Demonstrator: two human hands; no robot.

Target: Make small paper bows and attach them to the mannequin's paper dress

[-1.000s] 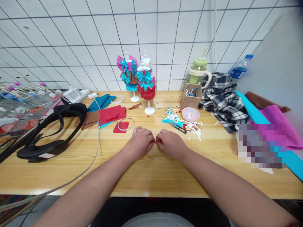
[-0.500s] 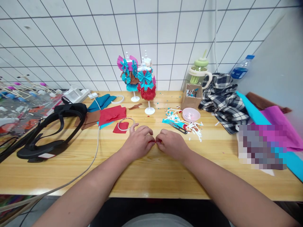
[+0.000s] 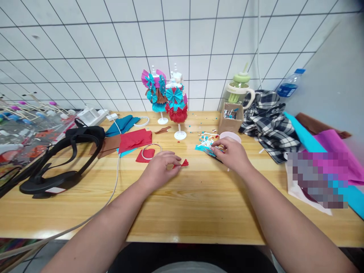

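Pinched between the thumb and fingers of my left hand (image 3: 163,168) is a small red pleated paper piece (image 3: 184,163), its fanned end sticking out to the right. My right hand (image 3: 231,153) is over the pile of white strips (image 3: 205,141), its fingers closed at the black-handled tool (image 3: 214,154) lying there; whether they grip it is hidden. Behind my hands stand two small dress forms, one with a blue and red paper dress (image 3: 178,102), the other with a purple, blue and brown one (image 3: 155,89).
Red paper (image 3: 135,139), a metal ring (image 3: 151,145) and a black headset (image 3: 76,174) lie left. At the right are a pink bowl (image 3: 231,135), a cardboard box (image 3: 229,120), a green-lidded cup (image 3: 240,89) and checked cloth (image 3: 273,117). A cable (image 3: 116,178) crosses the left side.
My right hand has let go of the red piece and moved right to the strips and tool. The red fan end now shows beside my left hand, which has stayed nearly in place.
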